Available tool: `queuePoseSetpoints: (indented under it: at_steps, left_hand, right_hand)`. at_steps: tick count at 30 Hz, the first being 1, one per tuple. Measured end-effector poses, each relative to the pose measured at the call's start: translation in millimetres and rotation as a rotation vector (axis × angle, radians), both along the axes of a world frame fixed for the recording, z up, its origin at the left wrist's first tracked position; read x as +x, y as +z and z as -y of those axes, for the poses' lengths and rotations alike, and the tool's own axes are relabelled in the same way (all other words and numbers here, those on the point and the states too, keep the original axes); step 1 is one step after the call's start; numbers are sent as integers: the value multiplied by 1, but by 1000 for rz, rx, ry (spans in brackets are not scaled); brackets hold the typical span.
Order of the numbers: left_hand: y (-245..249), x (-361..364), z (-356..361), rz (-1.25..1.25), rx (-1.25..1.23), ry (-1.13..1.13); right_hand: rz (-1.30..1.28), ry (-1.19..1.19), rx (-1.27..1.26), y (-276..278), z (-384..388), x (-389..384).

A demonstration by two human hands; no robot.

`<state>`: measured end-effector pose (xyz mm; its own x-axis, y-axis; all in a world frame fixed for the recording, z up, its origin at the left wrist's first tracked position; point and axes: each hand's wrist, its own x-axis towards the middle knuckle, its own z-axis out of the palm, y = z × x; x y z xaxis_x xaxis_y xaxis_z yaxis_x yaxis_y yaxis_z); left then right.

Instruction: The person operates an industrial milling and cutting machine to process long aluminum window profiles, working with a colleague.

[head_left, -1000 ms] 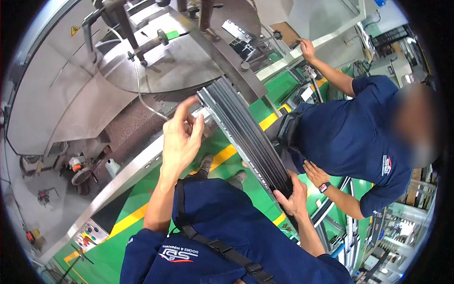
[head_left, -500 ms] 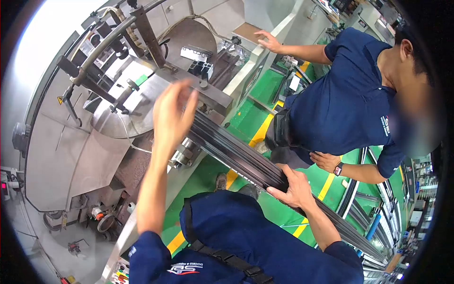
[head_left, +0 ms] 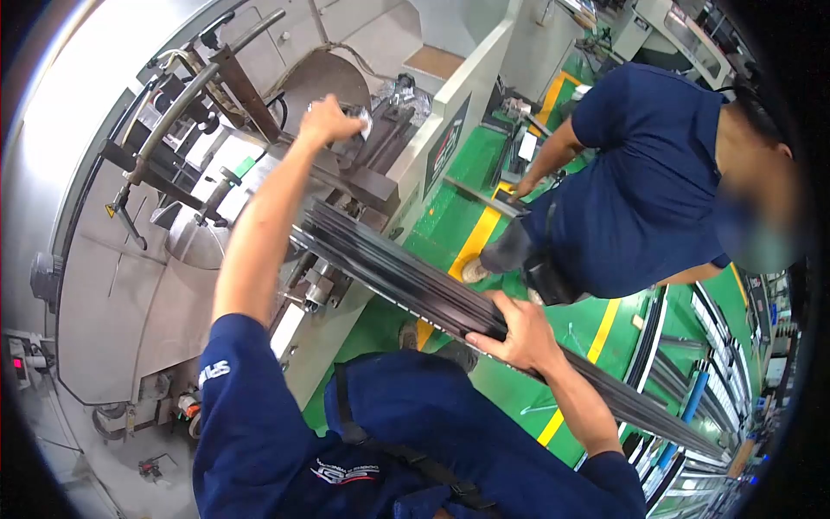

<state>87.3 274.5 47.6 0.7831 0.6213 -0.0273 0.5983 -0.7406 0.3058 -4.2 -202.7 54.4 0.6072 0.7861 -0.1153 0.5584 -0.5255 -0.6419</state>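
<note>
A bundle of long, dark metal profiles (head_left: 393, 270) runs diagonally from the machine down to the lower right. My right hand (head_left: 519, 333) is closed around it near the middle, with the thumb on the near side. Over the machine bed, my left hand (head_left: 328, 123) has its fingers curled round a short, pale cut piece of profile (head_left: 367, 124). Most of that piece is hidden by the hand. The far end of the long profiles lies by the edge of the machine bed, below my left forearm.
Clamp arms and a curved tube (head_left: 194, 86) stand over the cutting machine's round metal table (head_left: 194, 242). A co-worker in a dark blue shirt (head_left: 640, 182) bends at the right, one hand low by a yellow floor line (head_left: 480, 238). More profiles (head_left: 683, 406) lie at the lower right.
My left hand has moved farther over the machine bed and closed on the short piece. The long profiles have shifted slightly left with my right hand. The co-worker has lowered an arm.
</note>
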Motion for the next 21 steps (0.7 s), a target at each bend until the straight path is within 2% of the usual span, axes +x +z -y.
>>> queuePoseSetpoints:
  at_steps: [3,5,6,7,9,14,17,21]
  left_hand:
    - [56,-44,15,239,-53,-82]
    - [102,-94,35,203,-320,-109]
    - [103,-116,34,235,-211,-128]
    - [112,-141,43,241,-221,-129]
    - [99,-177,46,279,-140,-46]
    - [76,-210,61,90,-229,69]
    - [45,-210,70,153,-21,69]
    - [61,-199,80,28,-96,111]
  right_hand:
    - [-10,7,-11,0,-1,-1]
    - [26,23,28,-3,-2,-1]
    - [23,29,16,-3,-3,-1]
    - [22,32,5,-1,-4,-1]
    - [27,42,-2,-4,-5,0]
    - [43,54,1,-7,-6,0]
    - [72,63,2,-11,-6,1]
    - [58,47,-57,-9,-6,-1]
